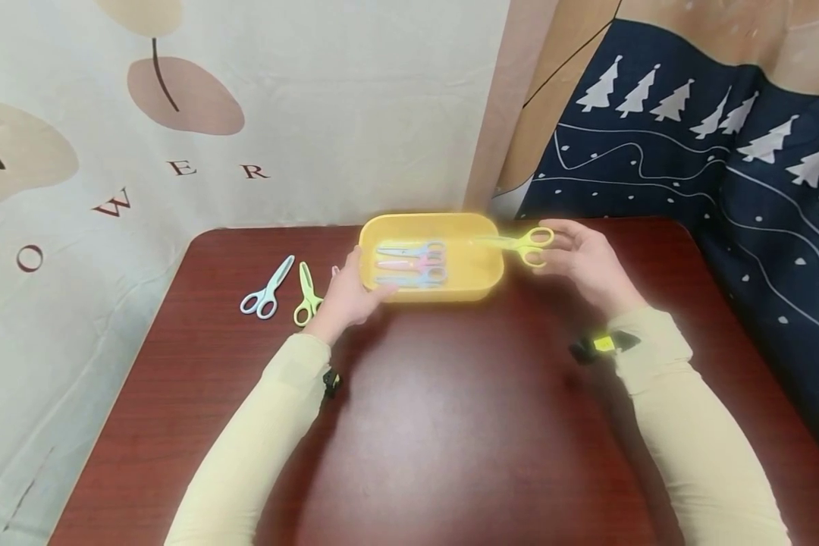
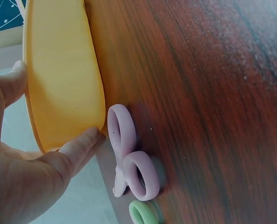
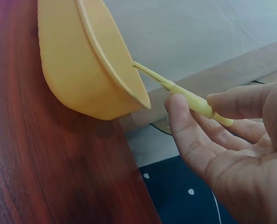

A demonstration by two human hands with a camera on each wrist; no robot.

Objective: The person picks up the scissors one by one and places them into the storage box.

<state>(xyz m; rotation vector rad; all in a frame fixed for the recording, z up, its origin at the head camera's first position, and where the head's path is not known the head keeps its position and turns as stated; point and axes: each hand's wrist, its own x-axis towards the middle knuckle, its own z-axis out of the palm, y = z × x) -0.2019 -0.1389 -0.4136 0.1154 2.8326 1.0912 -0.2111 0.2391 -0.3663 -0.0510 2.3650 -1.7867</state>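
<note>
A yellow plastic bin (image 1: 431, 296) stands near the far edge of the table. My left hand (image 1: 351, 292) grips its left end, thumb and fingers on opposite sides of the wall. Inside lie two blue pairs of scissors and a pink pair of scissors (image 1: 403, 265), side by side. My right hand (image 1: 583, 262) pinches yellow scissors (image 3: 194, 100) by the handle loops at the bin's right end. Their blades point left, over the rim in the head view.
Left of the bin, blue scissors (image 1: 268, 292) and green scissors (image 1: 306, 284) lie on the dark red table (image 1: 409, 425). Pink scissors (image 2: 152, 179) lie close by the left hand, partly hidden behind it in the head view. Cloth hangings (image 1: 355, 114) rise behind the table.
</note>
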